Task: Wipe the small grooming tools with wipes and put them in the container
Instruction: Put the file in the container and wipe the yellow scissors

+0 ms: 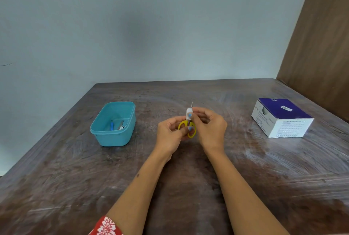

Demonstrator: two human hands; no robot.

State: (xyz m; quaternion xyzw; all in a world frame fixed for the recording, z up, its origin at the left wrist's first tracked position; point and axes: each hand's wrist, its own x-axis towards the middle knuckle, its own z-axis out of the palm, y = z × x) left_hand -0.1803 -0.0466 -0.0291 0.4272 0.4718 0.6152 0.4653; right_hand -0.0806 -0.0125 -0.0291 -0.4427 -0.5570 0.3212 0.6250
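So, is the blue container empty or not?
Not empty. The lidless blue container already holds a few small tools, one with a blue handle.

A dark brown wooden table (245, 178) fills the lower half of the view, its top worn and streaked with pale, swirling scuff marks that catch a soft sheen. Its far edge runs across at mid-height, with rounded corners. Behind it, from 9 to 1 o'clock, rises a plain pale blue-grey wall (132, 27), evenly lit, with a soft shadow darkening its middle and a small dark mark far at 9 o'clock. At 2 o'clock a brown wooden panel (324, 46) slants up beside the table's far corner
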